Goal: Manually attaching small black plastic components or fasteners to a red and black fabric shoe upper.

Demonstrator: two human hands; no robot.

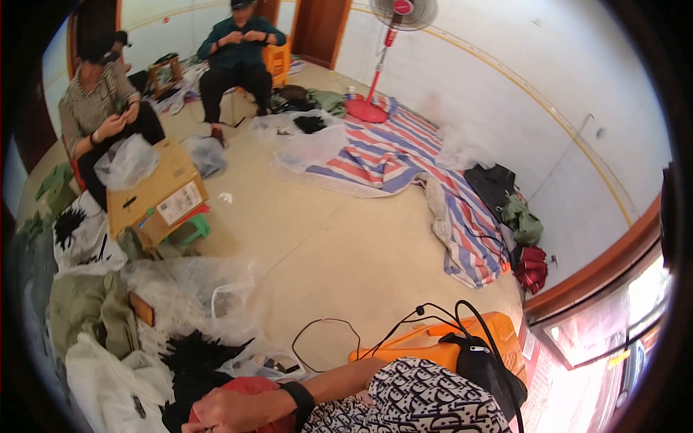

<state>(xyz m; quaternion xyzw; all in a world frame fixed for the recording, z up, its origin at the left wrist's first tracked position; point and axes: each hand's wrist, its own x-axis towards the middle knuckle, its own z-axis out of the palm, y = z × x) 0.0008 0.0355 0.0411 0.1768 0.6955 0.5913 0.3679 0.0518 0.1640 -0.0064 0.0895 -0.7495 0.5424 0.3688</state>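
At the lower edge, my right hand reaches in from the right, with a black band on its wrist. Its fingers are curled, and the frame's edge partly cuts them off; whatever they hold is hidden. Just behind this hand lies something red, partly covered by the forearm. A tangled pile of thin black strips is beside it on the left. White plastic bags lie further left, and a clear bag with small items sits beyond my wrist. My left hand does not show.
Two people sit at the far left, hands together, near a cardboard box. A striped tarp and red fan lie beyond the tiled floor. An orange stool with a black bag and cables stands at right.
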